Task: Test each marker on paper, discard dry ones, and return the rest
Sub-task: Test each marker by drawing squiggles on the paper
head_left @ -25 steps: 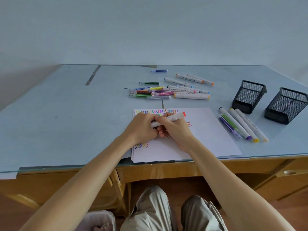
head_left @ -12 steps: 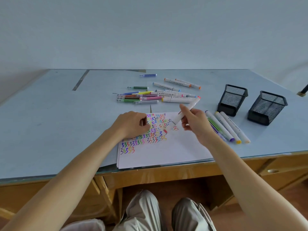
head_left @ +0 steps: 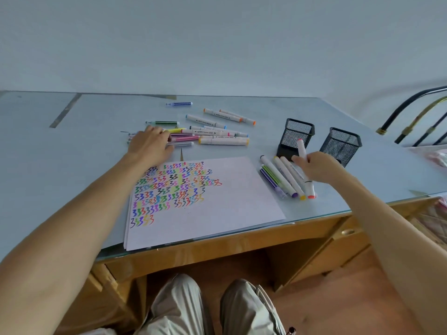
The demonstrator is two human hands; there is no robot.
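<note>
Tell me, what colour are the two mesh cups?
Black, seen from the head view.

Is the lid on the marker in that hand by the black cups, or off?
On. The marker that the right hand grips points upward, its top end covered by a rounded pink-red cap, no bare tip showing.

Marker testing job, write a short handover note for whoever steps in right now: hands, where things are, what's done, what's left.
Right hand grips a white marker with a pink-red cap, held over the row of tested markers lying right of the paper.
Left hand rests open on the thin coloured markers in the untested pile behind the paper.
White paper sheet carries many coloured squiggles.
Both black mesh pen holders stand right of the pile; I cannot see anything in them.
Left: set down the held marker, test the pile, discard dry ones, return the rest.
</note>
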